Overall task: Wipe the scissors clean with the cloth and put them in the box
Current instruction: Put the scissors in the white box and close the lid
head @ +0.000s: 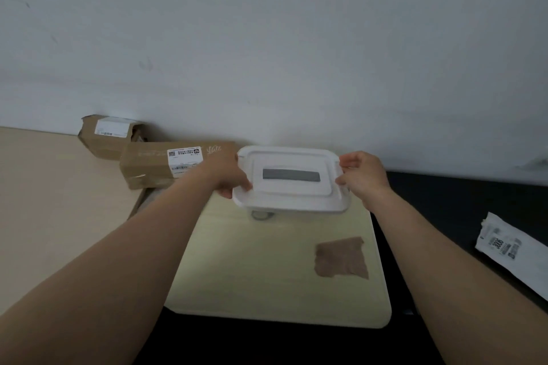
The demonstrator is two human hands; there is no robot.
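We see a white, rounded-rectangular plastic box [292,204] just above the middle of the frame, its lid on. The lid is smooth and matte, with a raised inner panel and a flat grey rectangular strip [291,176] across its centre. The left hand [229,176] grips the lid's left edge, the thumb on the near corner and the fingers curled behind the rim. The right hand [363,176] pinches the right edge, with bent fingertips on the rim above and below. Both bare forearms reach in from the bottom corners of the frame.

The box is over the far end of a pale yellowish board [252,270] with rounded corners and a smooth, faintly grained surface. We cannot tell whether it rests there or is held just above. A small greyish round shape shows under the box's near edge; we cannot make out what it is.

A brown cloth [341,258], thin, creased and ragged-edged, lies flat on the board at lower right of the box, well apart from both hands.

At middle left, two brown cardboard parcels [148,169] with white printed labels sit on a beige tabletop [59,187] against a plain grey-white wall [267,38]. At the right edge, a white printed plastic packet [510,249] lies on a dark surface [444,201].
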